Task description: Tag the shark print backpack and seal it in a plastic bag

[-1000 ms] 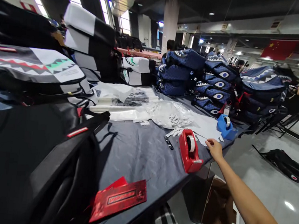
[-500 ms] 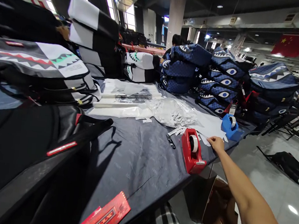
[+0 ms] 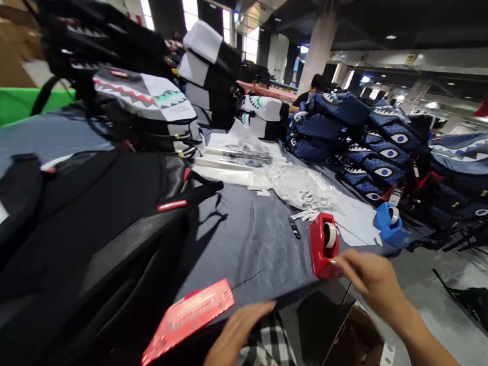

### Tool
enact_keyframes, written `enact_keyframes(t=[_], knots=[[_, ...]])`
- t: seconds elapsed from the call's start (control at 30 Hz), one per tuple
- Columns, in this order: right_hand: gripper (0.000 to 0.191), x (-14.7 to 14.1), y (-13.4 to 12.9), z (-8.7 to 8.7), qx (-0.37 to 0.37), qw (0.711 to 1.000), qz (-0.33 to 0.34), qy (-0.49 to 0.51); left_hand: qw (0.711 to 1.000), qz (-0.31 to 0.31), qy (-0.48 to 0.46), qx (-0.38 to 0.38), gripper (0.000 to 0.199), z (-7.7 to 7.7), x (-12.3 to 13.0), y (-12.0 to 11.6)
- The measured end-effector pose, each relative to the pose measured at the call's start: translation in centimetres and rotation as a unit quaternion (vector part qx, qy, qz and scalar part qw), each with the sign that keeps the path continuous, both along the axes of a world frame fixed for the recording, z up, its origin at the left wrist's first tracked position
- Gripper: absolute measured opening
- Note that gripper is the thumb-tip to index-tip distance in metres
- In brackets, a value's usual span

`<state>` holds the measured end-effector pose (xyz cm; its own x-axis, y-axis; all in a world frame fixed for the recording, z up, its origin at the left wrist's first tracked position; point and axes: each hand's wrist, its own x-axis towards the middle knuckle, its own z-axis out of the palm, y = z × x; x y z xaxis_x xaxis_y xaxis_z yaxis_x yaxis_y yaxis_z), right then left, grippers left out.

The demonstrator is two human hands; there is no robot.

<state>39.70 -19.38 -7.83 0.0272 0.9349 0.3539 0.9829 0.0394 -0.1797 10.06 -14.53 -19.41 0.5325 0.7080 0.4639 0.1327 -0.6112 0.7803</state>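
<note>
My right hand (image 3: 371, 276), slightly blurred, is at the cutter end of the red tape dispenser (image 3: 321, 245). Its thumb and forefinger are pinched together; what they hold, if anything, is too small to make out. A roll of tape (image 3: 329, 235) sits in that dispenser. My left hand (image 3: 237, 343) is low in the middle with its fingers apart and nothing in it, just right of a shiny red packet (image 3: 192, 319) with lettering. A black backpack (image 3: 107, 216) lies on the left of the dark-covered table (image 3: 247, 241).
Behind the dispenser lie white paper strips (image 3: 305, 214), a clear plastic bag (image 3: 299, 184) and a black marker-like item (image 3: 295, 228). A blue tape dispenser (image 3: 390, 225) stands right. Stacked blue backpacks (image 3: 380, 153) line the back. An open cardboard box (image 3: 355, 349) is below the table edge.
My right hand has moved from the white paper strips to the red dispenser's front. My left hand has come into view beside the red packet. The view has turned left.
</note>
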Motion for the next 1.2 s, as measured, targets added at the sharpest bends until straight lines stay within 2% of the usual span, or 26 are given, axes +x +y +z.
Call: enact_keyframes(t=[0.03, 0.07, 0.1, 0.17, 0.23, 0.3, 0.4, 0.47, 0.5, 0.53, 0.57, 0.63, 0.7, 0.73, 0.8, 0.9, 0.97, 1.03, 1.13, 1.2], knots=[[0.04, -2.8, -0.2, 0.2, -0.092, 0.993, 0.058, 0.047, 0.992, -0.069, -0.039, -0.103, 0.08, 0.3, 1.9, -0.2], [0.036, -5.2, -0.2, 0.1, -0.168, 0.976, 0.101, 0.091, 0.965, -0.119, -0.076, -0.22, 0.088, 0.5, 3.7, -0.4], [0.031, -6.9, 0.0, -0.1, -0.226, 0.958, 0.124, 0.129, 0.931, -0.155, -0.099, -0.316, 0.078, 0.8, 5.0, -0.5], [0.027, -8.5, 0.7, -1.1, -0.28, 0.933, 0.117, 0.196, 0.861, -0.18, -0.125, -0.458, 0.056, 0.9, 6.1, -0.5], [0.044, -8.2, 1.9, -2.5, -0.297, 0.909, 0.084, 0.28, 0.829, -0.147, -0.152, -0.518, 0.047, 0.6, 5.2, -0.5], [0.051, -7.5, 3.3, -4.2, -0.326, 0.863, 0.079, 0.378, 0.828, -0.081, -0.188, -0.523, 0.047, -0.1, 3.2, -0.5], [0.053, -8.3, 4.9, -6.8, -0.374, 0.767, 0.096, 0.512, 0.853, 0.019, -0.223, -0.472, 0.049, -1.2, 0.0, -0.6], [0.055, -10.1, 5.5, -8.2, -0.383, 0.711, 0.081, 0.585, 0.892, 0.072, -0.199, -0.4, 0.042, -1.9, -1.7, -1.0], [0.056, -11.1, 5.6, -8.7, -0.381, 0.693, 0.074, 0.607, 0.914, 0.097, -0.172, -0.356, 0.037, -2.2, -2.5, -1.3], [0.057, -12.0, 5.7, -9.0, -0.379, 0.688, 0.073, 0.615, 0.932, 0.121, -0.139, -0.312, 0.032, -2.5, -3.4, -1.7], [0.056, -12.6, 5.8, -9.2, -0.374, 0.697, 0.08, 0.606, 0.945, 0.148, -0.11, -0.271, 0.029, -2.9, -4.4, -2.2], [0.053, -13.1, 6.1, -9.2, -0.36, 0.745, 0.116, 0.55, 0.947, 0.224, -0.076, -0.215, 0.027, -3.8, -6.6, -3.3], [0.049, -12.9, 6.5, -9.2, -0.357, 0.789, 0.165, 0.472, 0.92, 0.328, -0.073, -0.202, 0.029, -4.9, -8.6, -4.1], [0.048, -12.7, 6.7, -9.2, -0.37, 0.796, 0.191, 0.438, 0.898, 0.379, -0.076, -0.21, 0.031, -5.4, -9.3, -4.2], [0.048, -12.7, 7.0, -9.3, -0.42, 0.784, 0.242, 0.387, 0.858, 0.446, -0.09, -0.239, 0.039, -6.1, -9.8, -3.3], [0.048, -13.7, 7.1, -8.9, -0.467, 0.763, 0.314, 0.319, 0.832, 0.452, -0.16, -0.278, 0.047, -6.2, -8.4, -0.3], [0.041, -14.4, 7.0, -8.2, -0.456, 0.768, 0.352, 0.279, 0.813, 0.441, -0.23, -0.303, 0.048, -5.6, -6.7, 1.9], [0.036, -14.2, 6.9, -7.5, -0.448, 0.774, 0.365, 0.259, 0.778, 0.432, -0.305, -0.338, 0.047, -5.1, -5.2, 3.2], [0.045, -11.8, 6.9, -6.5, -0.427, 0.81, 0.296, 0.273, 0.728, 0.399, -0.384, -0.403, 0.048, -5.1, -4.3, 2.9], [0.053, -9.6, 7.3, -5.8, -0.392, 0.843, 0.226, 0.291, 0.726, 0.371, -0.374, -0.442, 0.041, -5.8, -4.8, 1.6]])
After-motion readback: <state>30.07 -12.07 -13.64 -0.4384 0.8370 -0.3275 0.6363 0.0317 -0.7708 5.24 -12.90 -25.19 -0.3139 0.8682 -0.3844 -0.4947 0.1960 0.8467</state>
